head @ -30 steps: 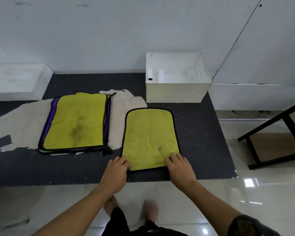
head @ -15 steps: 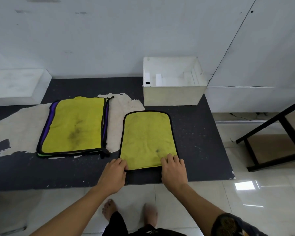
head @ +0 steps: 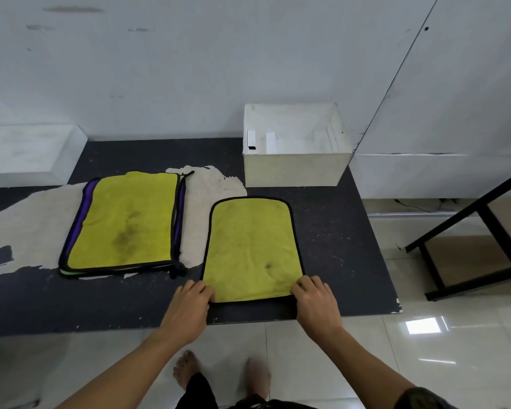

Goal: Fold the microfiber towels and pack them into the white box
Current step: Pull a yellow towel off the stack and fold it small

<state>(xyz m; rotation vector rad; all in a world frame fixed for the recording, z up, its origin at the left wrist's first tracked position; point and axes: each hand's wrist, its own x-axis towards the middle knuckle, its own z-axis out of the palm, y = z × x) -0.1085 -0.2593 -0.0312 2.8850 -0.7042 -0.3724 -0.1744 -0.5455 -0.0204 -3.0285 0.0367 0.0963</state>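
A yellow microfiber towel [head: 251, 246] with black trim lies folded flat on the dark mat, its long side running away from me. My left hand [head: 189, 308] pinches its near left corner, and my right hand [head: 316, 302] pinches its near right corner, fingers curled at the edge. To the left sits a stack of towels [head: 124, 225], yellow on top with purple and green edges showing underneath. The white box [head: 295, 169] stands open behind the single towel against the wall; only some white card pieces show inside.
The dark mat [head: 337, 231] ends just in front of my hands, with glossy floor tiles and my bare feet below. A pale worn patch crosses the mat's left side. A white slab [head: 27, 154] sits far left. A black metal frame [head: 469, 231] stands at the right.
My right hand has slid outward along the towel's near edge to its right corner. My left hand stays at the left corner. The towel has not lifted.
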